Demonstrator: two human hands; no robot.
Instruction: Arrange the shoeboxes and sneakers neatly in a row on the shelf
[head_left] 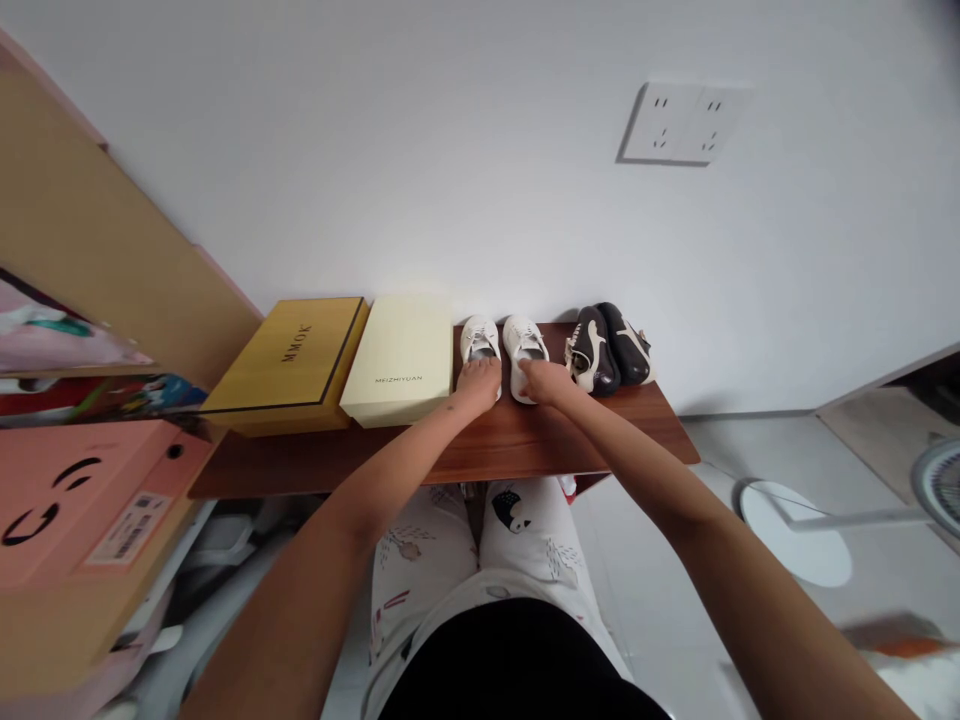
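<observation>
Two white sneakers stand side by side on a brown wooden shelf top (510, 440), toes toward the wall. My left hand (480, 382) is closed on the heel of the left white sneaker (478, 332). At the right white sneaker (523, 335), my right hand (547, 382) grips the heel edge, its fingertips at the shoe's opening. Both heels are partly hidden by my hands. Just right of my right hand are two dark brown shoes with cream trim, the nearer one (595, 350) tipped on its side against the other dark shoe (626, 345).
Left of the sneakers lie a cream shoe box (401, 350) and a gold shoe box (292, 360). A pink box (82, 490) sits on the shelving at far left. Wall sockets (682, 122) are above right. A white fan (795, 530) stands on the floor at right.
</observation>
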